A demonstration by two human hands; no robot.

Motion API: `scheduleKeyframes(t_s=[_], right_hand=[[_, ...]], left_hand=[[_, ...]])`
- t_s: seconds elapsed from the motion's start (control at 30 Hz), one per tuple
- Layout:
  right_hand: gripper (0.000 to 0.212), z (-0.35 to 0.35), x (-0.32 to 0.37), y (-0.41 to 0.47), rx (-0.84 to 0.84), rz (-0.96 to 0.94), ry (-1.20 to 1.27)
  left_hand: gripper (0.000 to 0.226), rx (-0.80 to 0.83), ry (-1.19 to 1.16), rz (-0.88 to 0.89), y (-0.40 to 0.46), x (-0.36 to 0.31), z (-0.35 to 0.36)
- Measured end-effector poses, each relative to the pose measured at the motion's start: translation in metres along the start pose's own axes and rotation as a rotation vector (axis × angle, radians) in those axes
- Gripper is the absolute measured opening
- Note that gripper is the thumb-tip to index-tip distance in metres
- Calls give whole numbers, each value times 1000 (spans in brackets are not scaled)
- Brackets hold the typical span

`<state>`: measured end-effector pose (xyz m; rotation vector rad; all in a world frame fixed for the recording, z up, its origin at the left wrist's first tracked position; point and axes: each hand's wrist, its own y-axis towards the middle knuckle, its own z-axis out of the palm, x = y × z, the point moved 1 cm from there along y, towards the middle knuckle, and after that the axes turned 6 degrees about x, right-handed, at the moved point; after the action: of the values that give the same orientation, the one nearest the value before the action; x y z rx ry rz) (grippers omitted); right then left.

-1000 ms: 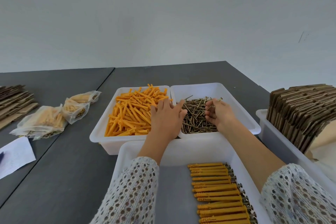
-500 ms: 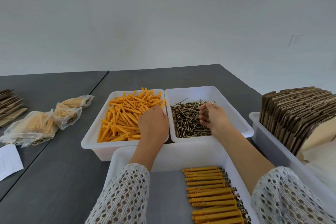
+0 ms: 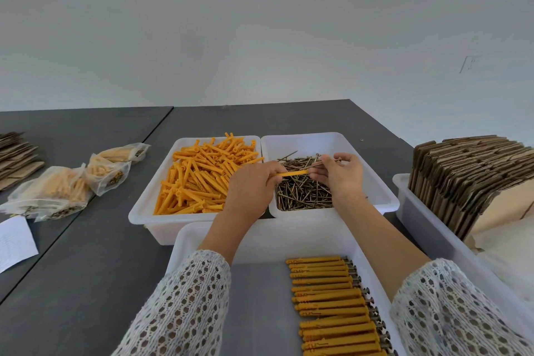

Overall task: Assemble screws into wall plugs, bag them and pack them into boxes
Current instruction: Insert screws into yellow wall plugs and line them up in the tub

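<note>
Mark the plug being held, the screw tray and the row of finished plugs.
held plug (image 3: 291,173), head view, middle of its shaft.
screw tray (image 3: 387,196), head view, right rim.
finished plugs (image 3: 326,295), head view, middle of row.

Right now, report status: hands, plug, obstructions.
Left hand holds orange wall plug. Right hand pinches screws over screw bin. Plug and screws not joined. Nothing in the way.

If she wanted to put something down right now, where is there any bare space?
Bare patches: the near tray's floor left of the row of assembled plugs; the dark table between the filled bags and the trays. Crowded: the plug tray, the screw tray and the cardboard bin.
</note>
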<state>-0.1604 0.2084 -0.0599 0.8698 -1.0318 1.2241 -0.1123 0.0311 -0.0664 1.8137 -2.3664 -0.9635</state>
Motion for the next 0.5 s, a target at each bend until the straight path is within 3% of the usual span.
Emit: scheduleKeyframes(t_s=[0.33, 0.5], right_hand=[[31, -6, -3, 3, -224, -64, 0], [29, -5, -1, 1, -187, -71, -23]], left_hand=[[14, -74, 40, -18, 0, 3, 2], [13, -52, 45, -23, 0, 3, 3]])
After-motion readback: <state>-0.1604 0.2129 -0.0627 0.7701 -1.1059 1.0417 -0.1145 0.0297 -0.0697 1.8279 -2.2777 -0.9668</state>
